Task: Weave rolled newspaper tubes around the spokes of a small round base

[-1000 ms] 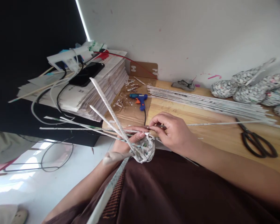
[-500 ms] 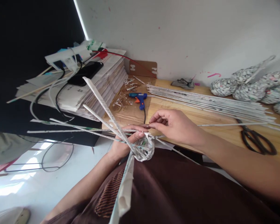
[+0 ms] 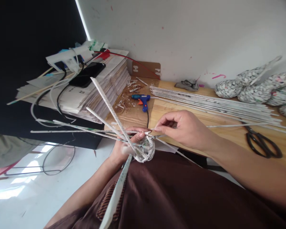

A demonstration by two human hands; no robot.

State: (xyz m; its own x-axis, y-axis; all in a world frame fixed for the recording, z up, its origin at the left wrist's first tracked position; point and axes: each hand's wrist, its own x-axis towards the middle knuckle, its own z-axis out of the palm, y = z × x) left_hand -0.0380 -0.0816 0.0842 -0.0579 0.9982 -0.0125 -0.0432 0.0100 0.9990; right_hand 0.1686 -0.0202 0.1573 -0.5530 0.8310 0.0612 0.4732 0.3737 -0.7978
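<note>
A small round piece woven from rolled newspaper tubes [image 3: 146,152] is held over the lap, with several long tubes sticking out of it to the left, upward and toward me. My left hand [image 3: 124,144] is closed around its left side, the thumb pressing on the rim. Just right of the rim, my right hand [image 3: 175,127] pinches a thin paper tube [image 3: 231,126] between thumb and fingertips. That tube runs on behind the hand to the right, over the table. Another tube [image 3: 181,152] slants down to the right beneath my right wrist.
On the wooden table lie a bundle of paper tubes [image 3: 212,103], black scissors [image 3: 263,141] and a blue glue gun [image 3: 143,99] on cardboard. Finished woven pieces [image 3: 252,86] stand at the right. At left, a paper stack [image 3: 102,92] carries a phone [image 3: 87,74] and cables.
The woven piece and my left hand have shifted slightly left and up, and the tubes' angles have changed. My right hand has moved a little to the right, still pinching.
</note>
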